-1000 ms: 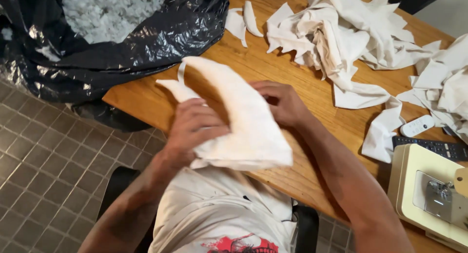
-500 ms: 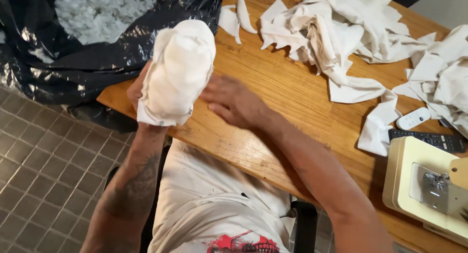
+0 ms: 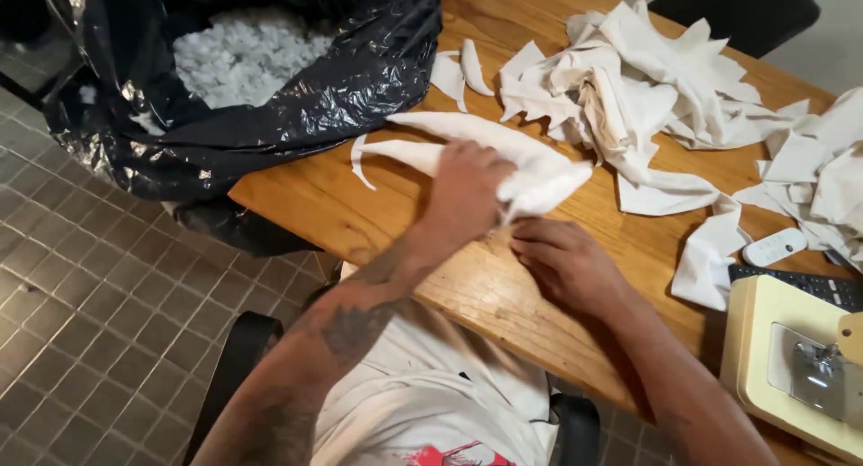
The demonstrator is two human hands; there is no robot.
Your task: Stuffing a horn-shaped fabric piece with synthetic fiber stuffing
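Note:
My left hand [image 3: 467, 195] grips a white sewn fabric piece [image 3: 467, 142], pressing it down on the wooden table [image 3: 297, 201]. The piece is long and curved, with a pointed end toward the black bag. My right hand [image 3: 562, 264] rests on the table just beside and below the piece's right end, fingers bent and close to the cloth; I cannot tell whether they touch it.
A large black plastic bag [image 3: 270, 97] holding white stuffing [image 3: 243, 53] sits at the table's left end. A heap of white fabric cut-outs [image 3: 647, 88] covers the far right. A cream sewing machine [image 3: 796, 367], a white remote [image 3: 778, 248] and a dark remote [image 3: 809, 284] lie right. Tiled floor lies left.
The white piece was held up in both hands, then lifted over the table's edge by the left hand. Now it lies pressed on the table, and the right hand rests beside it.

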